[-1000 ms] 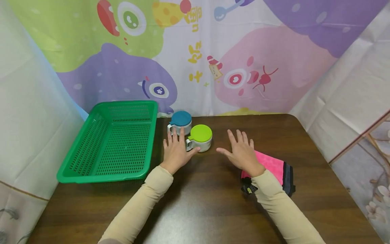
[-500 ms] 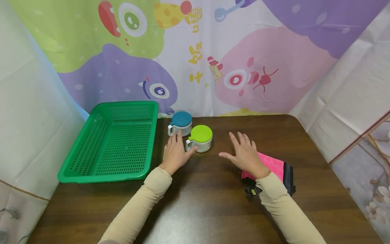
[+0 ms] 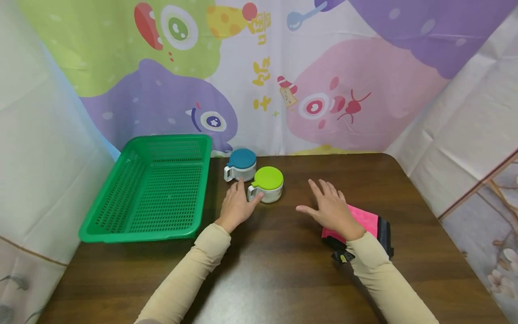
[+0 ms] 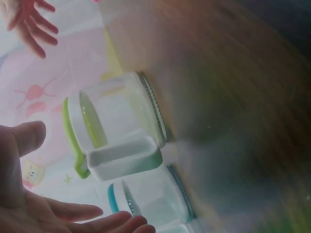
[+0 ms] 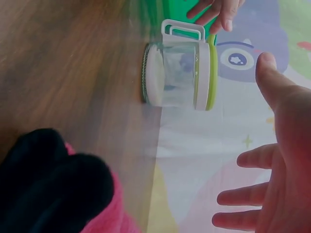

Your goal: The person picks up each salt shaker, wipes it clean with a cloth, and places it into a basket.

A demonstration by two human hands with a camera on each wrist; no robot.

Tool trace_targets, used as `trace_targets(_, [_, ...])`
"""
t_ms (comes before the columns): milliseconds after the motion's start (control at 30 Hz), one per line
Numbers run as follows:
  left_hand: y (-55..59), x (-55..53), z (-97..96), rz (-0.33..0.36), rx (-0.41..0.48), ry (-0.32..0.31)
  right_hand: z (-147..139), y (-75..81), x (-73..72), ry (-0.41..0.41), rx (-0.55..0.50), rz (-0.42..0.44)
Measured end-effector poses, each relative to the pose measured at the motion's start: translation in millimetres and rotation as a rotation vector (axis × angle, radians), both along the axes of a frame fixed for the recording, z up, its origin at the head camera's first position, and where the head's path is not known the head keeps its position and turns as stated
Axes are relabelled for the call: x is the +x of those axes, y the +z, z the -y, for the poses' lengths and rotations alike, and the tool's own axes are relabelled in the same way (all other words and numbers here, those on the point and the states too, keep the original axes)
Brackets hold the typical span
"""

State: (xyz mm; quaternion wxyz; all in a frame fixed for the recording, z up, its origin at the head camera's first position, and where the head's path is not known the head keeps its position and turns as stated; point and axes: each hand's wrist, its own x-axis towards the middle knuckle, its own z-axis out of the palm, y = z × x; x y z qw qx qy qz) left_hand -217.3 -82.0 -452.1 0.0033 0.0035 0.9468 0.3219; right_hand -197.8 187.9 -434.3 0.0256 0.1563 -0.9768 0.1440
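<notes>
Two clear seasoning jars with white handles stand upright on the table. One has a lime-green lid (image 3: 269, 178), the other, behind and to its left, a blue lid (image 3: 243, 158). My left hand (image 3: 236, 207) is beside the green-lidded jar's handle (image 4: 124, 158), fingers loosely extended and thumb apart; in the left wrist view a gap shows between hand and jar. My right hand (image 3: 333, 211) hovers right of the jars, fingers spread, holding nothing. Beneath its wrist lies a folded pink and dark fabric item (image 3: 366, 221) with a small black plastic piece (image 3: 342, 257).
A green perforated plastic basket (image 3: 170, 193) with nothing in it stands at the left of the brown wooden table (image 3: 263, 279). A cartoon-printed curtain (image 3: 267, 126) hangs at the table's back edge, with pale curtains on both sides.
My left hand has drawn back slightly from the blue-lidded jar, its fingers bending more. My right hand has shifted a little right and toward me. The jars, basket and fabric stay put.
</notes>
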Motion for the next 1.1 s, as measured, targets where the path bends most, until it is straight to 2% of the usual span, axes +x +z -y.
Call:
trace_targets(133, [-2.5, -1.2, 1.4, 0.008, 0.003, 0.012, -3, -1.4, 1.5, 0.001, -0.011, 0.008])
trace_targets(400, [1.0, -4.2, -0.4, 0.052, 0.098, -0.022, -11, -3.5, 4.2, -0.023, -0.008, 0.015])
trace_targets(800, [-7.7, -6.4, -3.3, 0.093, 0.172, 0.006, -26, -10.3, 12.2, -0.013, 0.012, 0.072])
trace_targets(1100, [-11.8, -13.8, -1.4, 0.089, 0.199, -0.002, -36, -9.4, 17.6, -0.042, 0.016, 0.121])
